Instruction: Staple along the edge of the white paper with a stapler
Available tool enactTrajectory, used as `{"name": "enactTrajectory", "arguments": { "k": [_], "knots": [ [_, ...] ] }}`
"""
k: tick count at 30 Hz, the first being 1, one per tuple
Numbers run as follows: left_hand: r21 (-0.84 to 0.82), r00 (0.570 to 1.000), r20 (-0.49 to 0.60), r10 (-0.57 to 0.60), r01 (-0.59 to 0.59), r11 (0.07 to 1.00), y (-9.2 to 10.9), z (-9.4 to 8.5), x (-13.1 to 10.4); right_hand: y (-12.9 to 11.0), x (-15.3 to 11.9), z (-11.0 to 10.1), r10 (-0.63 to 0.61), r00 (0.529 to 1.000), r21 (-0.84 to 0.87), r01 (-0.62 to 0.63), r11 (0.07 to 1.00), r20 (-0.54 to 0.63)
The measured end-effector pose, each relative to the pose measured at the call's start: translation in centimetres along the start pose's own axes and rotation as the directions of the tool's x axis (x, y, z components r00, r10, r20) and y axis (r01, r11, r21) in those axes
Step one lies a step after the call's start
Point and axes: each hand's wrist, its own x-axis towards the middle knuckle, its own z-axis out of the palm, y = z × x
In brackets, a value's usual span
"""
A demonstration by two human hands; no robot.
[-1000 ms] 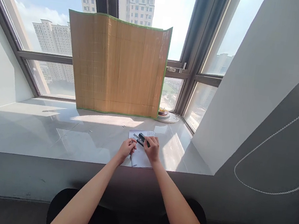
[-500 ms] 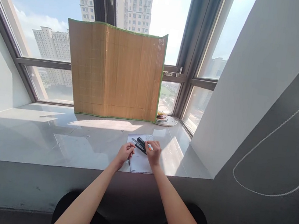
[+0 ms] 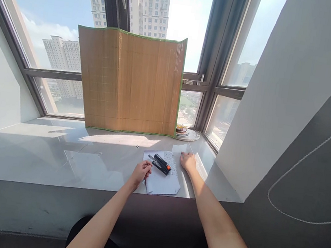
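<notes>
A black stapler [image 3: 161, 164] with an orange mark at its rear end lies opened up on white paper sheets [image 3: 163, 184]. Part of the paper is covered with print. My left hand [image 3: 141, 173] is at the left edge of the paper, fingers curled and pressed together by the stapler's front end. Whatever its fingertips pinch is too small to make out. To the right of the paper, my right hand [image 3: 188, 161] rests low over the sill, fingers closed around something I cannot make out. It is apart from the stapler.
A bamboo mat [image 3: 134, 82] with green edging stands against the window behind the paper. Stacked plates [image 3: 187, 134] sit at its right foot. Tiny bits [image 3: 137, 146] lie on the pale windowsill [image 3: 40, 159]. A beaded cord [image 3: 306, 148] hangs at the right.
My right hand has left the stapler and moved right, onto the sill beside the paper. The stapler's orange end and the printed patch now show. My left hand has stayed near the stapler's front.
</notes>
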Motion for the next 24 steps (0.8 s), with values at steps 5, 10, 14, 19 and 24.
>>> {"name": "enactTrajectory", "arguments": {
  "k": [5, 10, 14, 19, 24],
  "knots": [
    [0.019, 1.000, 0.000, 0.004, -0.004, 1.000, 0.3, -0.1, 0.0, 0.5, 0.5, 0.0, 0.007, 1.000, 0.001, -0.007, 1.000, -0.003],
    [0.014, 1.000, -0.002, 0.023, -0.023, 1.000, -0.1, 0.2, -0.1, 0.5, -2.3, 0.2, -0.011, 0.999, -0.040, 0.009, 0.999, -0.036],
    [0.059, 0.990, -0.124, 0.072, -0.065, 0.996, -0.5, 0.0, 0.8, -0.2, -4.4, 0.4, -0.090, 0.994, -0.092, 0.084, 0.992, -0.063],
    [0.674, 0.896, -0.314, 0.313, -0.022, 0.738, 0.8, -4.3, 5.3, -0.3, -4.6, 0.2, -0.115, 0.991, -0.137, 0.104, 0.985, -0.070],
    [0.872, 0.951, -0.164, 0.263, 0.015, 0.489, 0.9, -8.6, 10.5, 0.0, -4.3, 0.2, -0.119, 0.990, -0.137, 0.109, 0.985, -0.070]
  ]
}}
